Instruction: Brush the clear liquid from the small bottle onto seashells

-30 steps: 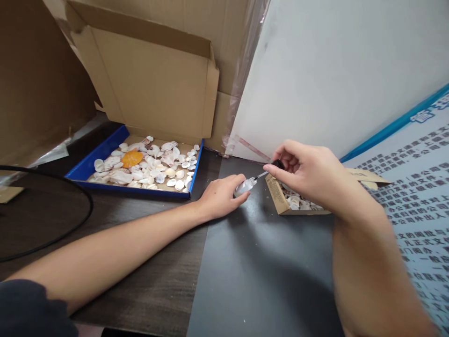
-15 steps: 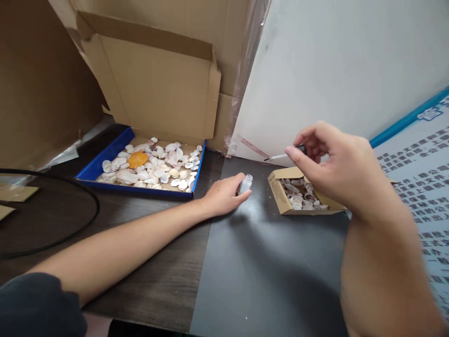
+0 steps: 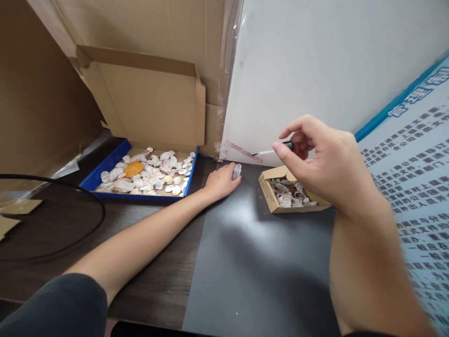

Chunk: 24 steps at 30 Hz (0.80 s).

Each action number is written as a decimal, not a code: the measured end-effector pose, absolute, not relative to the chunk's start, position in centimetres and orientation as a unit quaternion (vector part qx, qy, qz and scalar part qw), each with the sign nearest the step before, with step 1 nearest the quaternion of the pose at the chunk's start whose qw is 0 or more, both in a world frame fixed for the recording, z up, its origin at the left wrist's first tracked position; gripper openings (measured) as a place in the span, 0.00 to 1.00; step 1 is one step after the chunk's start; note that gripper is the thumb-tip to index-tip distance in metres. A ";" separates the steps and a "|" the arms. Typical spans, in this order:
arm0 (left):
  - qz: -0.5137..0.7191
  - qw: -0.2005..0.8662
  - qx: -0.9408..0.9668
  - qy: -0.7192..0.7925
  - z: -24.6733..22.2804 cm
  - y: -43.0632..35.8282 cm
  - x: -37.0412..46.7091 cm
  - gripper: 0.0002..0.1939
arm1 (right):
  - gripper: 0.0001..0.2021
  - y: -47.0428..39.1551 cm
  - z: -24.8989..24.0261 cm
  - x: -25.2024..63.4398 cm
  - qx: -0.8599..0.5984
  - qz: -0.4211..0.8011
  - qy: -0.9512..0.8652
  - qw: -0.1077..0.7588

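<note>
My left hand [image 3: 220, 181] rests on the table with its fingers closed round a small clear bottle [image 3: 237, 171], whose uncapped neck points up. In the air to the right, my right hand [image 3: 315, 159] pinches the black cap of a small brush [image 3: 268, 151]. The brush's thin white stem points left, with dark bristles at its tip. Below and just left of the right hand stands a small cardboard box [image 3: 269, 199] holding several shells [image 3: 289, 193]. Part of that box is hidden by the hand.
A blue-sided box [image 3: 138, 197] with its lid raised stands left, full of pale shells [image 3: 154, 171] and one orange shell [image 3: 133, 169]. A black cable [image 3: 100, 213] loops at far left. Behind are a white panel [image 3: 315, 70] and a printed sheet [image 3: 421, 187].
The view has shifted, so most things appear a little further left. My right hand still holds the brush in the air, and the left still grips the bottle.
</note>
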<state>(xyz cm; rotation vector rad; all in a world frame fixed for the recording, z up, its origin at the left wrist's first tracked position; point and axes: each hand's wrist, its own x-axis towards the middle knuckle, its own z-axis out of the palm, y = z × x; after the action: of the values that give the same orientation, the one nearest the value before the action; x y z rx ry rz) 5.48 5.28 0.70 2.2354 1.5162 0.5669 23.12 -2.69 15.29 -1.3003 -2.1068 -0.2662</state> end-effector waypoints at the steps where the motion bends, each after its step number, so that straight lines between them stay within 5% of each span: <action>1: 0.202 0.192 0.794 0.541 0.7 5.3 5.5 0.11 | 0.04 -2.7 15.3 23.1 -0.494 -0.099 -0.802 0.320; 9: 0.230 0.230 0.758 0.565 0.9 4.2 4.2 0.17 | 0.05 -2.7 15.3 23.2 -0.492 -0.108 -0.801 0.324; 15: 0.265 0.325 0.749 0.513 1.2 1.7 1.4 0.10 | 0.03 -2.7 15.3 22.8 -0.487 -0.121 -0.802 0.324; 24: 0.294 0.602 0.627 0.398 1.0 -1.3 -1.6 0.04 | 0.03 -4.4 9.5 21.5 -0.422 -0.118 -0.824 0.359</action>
<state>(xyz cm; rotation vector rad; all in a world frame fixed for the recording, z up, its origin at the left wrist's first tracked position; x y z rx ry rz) -1.63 -1.35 0.99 1.4512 0.9226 0.6801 21.47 -4.44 9.51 -1.0886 -2.1252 -0.3047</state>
